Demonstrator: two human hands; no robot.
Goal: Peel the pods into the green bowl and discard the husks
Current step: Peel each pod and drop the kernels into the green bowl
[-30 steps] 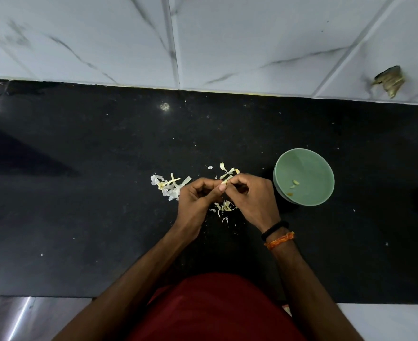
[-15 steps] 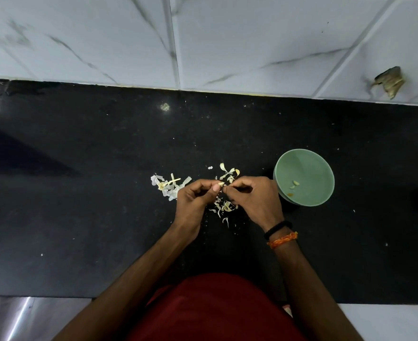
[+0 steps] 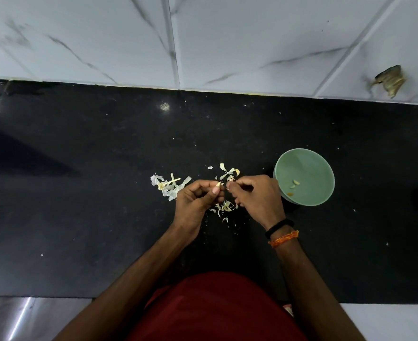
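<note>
1. Work surface: a black counter (image 3: 80, 217) against a white tiled wall (image 3: 227, 40). The person stands square to it, with both hands raised just above the counter near its middle, so that what is stripped off drops straight down.

2. Left hand (image 3: 195, 203): fingers curled, thumb and forefinger pinching a small pale pod (image 3: 218, 184) at its tip. In my judgement this hand serves as the anchor, keeping the pod steady while the other hand works on it.

3. Right hand (image 3: 257, 198): fingers curled in, fingertips brought up close to the pod from the right. Whether they grip a strip of husk or merely touch the pod cannot be told; the contact point is too small and partly hidden. The posture suggests a peeling pull.

4. Green bowl (image 3: 326, 168): upright on the counter, just beside the right hand. A few peeled pieces (image 3: 295, 184) lie on its floor. Its placement on the working side appears deliberate, since it shortens the drop.

5. Husks: three loose scatters on the counter, one (image 3: 170, 187) to the left of the left hand, one (image 3: 229, 172) beyond the fingertips, one (image 3: 225, 207) beneath and between the hands. None lies in the bowl, so waste and yield are kept apart.

6. Progress, as judged: peeling is under way and the bowl holds little. The husks are not yet cleared away.

7. Other: two bands on the right wrist (image 3: 280, 231); a brownish scrap (image 3: 390, 80) stuck on the wall, well apart from the work.
</note>
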